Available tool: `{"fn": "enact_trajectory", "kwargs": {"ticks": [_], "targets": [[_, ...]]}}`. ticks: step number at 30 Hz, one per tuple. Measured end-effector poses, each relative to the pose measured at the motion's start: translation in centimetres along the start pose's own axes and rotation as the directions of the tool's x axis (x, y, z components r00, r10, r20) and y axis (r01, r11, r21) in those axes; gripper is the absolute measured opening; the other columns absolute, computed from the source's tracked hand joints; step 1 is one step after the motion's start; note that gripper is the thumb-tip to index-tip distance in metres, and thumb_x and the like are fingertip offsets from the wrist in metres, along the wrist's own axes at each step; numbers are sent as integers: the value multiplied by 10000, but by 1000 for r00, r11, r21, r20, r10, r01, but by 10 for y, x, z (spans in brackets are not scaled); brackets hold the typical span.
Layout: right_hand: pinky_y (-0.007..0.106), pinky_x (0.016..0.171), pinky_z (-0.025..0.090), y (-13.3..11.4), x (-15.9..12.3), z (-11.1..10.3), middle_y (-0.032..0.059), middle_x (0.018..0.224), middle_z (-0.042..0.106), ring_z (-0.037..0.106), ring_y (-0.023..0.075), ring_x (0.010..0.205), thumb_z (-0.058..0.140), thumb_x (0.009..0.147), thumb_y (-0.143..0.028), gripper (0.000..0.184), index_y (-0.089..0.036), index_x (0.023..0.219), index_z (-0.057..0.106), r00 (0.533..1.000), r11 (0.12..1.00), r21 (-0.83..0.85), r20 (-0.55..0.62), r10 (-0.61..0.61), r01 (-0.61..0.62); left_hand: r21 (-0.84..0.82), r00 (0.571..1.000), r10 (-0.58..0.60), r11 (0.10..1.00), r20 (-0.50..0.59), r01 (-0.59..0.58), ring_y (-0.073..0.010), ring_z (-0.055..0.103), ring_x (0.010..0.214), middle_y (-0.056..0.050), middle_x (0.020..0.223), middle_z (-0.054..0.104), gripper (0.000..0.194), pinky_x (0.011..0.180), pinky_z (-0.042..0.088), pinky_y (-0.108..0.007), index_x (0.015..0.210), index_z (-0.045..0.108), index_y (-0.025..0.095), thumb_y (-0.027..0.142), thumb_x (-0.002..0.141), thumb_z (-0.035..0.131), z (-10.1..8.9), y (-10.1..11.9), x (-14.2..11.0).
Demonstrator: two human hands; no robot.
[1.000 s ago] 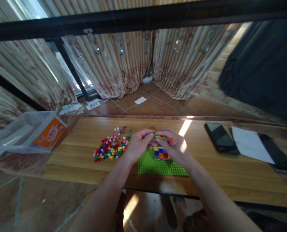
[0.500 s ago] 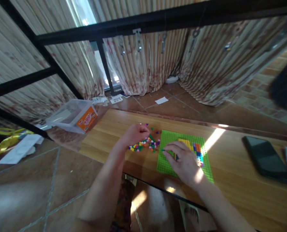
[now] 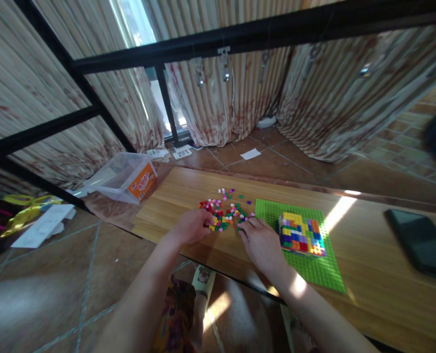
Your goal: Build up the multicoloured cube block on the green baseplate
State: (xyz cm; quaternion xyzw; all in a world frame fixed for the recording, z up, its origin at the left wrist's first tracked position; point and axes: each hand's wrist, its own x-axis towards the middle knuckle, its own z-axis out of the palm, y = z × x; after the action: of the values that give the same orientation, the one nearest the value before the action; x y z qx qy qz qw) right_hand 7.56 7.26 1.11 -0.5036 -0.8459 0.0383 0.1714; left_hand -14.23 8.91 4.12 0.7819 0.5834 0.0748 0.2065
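Note:
A pile of small coloured cubes (image 3: 223, 213) lies on the wooden table (image 3: 368, 284). My left hand (image 3: 190, 226) rests at the pile's near left edge, fingers curled onto the cubes. My right hand (image 3: 260, 240) lies at the pile's near right edge, its fingertips among the cubes; I cannot see whether either hand holds one. To the right, a block of stacked multicoloured cubes (image 3: 302, 234) stands on a green studded baseplate (image 3: 313, 272), apart from both hands.
A clear plastic box with an orange label (image 3: 122, 177) sits off the table's left end. A black phone (image 3: 420, 242) lies at the right. Black metal bars (image 3: 203, 44) and curtains stand behind, with papers (image 3: 43, 223) on the tiled floor.
The view swung left. Both hands left the multicoloured block, which now stands alone on the baseplate, and moved to the loose cube pile.

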Motion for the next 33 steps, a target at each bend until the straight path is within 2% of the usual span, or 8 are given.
{"fn": "enact_trajectory", "kwargs": {"ticks": [5,9,14,19,26,30,33], "targets": [[353,818,449,-1,-1,1,92,945,682,594,237,909,521,910,-210,173,-171,940,687,999,1000,22,-26,20,-20,48,999,21,999,-33,-20,-198,601,812,-33,825,660,132,725,409,-283,810,688,195,144,727,601,9,-4,-1],[336,820,463,-2,-3,0,71,945,686,610,220,893,512,917,-222,183,-194,930,692,998,997,68,-53,35,-31,55,999,53,997,-12,-52,-199,608,866,-42,870,660,115,778,424,-288,839,702,199,177,779,606,8,-4,-1],[333,846,471,-1,-2,-5,76,956,692,616,213,920,496,923,-216,202,-195,920,697,995,990,134,-91,49,-36,94,994,108,990,15,-109,-177,593,824,-34,837,640,102,731,415,-264,785,684,193,219,822,593,6,-2,0],[326,845,481,0,-3,-9,72,942,692,618,202,901,496,917,-210,204,-207,895,698,991,979,201,-120,58,-33,157,995,101,982,20,-103,-175,581,789,-40,820,619,129,690,393,-264,749,631,173,219,845,559,8,0,2],[314,844,481,1,-5,-11,55,941,690,618,187,887,503,909,-221,199,-226,879,700,987,938,344,-128,101,-51,102,993,121,988,-12,-119,-160,558,745,-35,781,602,127,681,386,-263,717,601,163,169,829,542,4,0,8],[311,792,478,-2,-4,-14,50,883,689,625,191,852,512,898,-233,186,-220,870,696,981,868,489,-107,160,-88,1,982,177,984,-71,-177,-149,560,748,-31,808,614,111,694,402,-257,739,622,163,176,830,561,-2,7,12],[289,718,477,-6,-3,-15,45,853,701,634,175,772,530,888,-275,176,-207,904,691,967,729,669,-57,248,-147,-70,964,240,966,-119,-249,-153,569,793,-27,810,624,92,725,414,-258,765,631,170,172,835,572,-3,19,14]]}}
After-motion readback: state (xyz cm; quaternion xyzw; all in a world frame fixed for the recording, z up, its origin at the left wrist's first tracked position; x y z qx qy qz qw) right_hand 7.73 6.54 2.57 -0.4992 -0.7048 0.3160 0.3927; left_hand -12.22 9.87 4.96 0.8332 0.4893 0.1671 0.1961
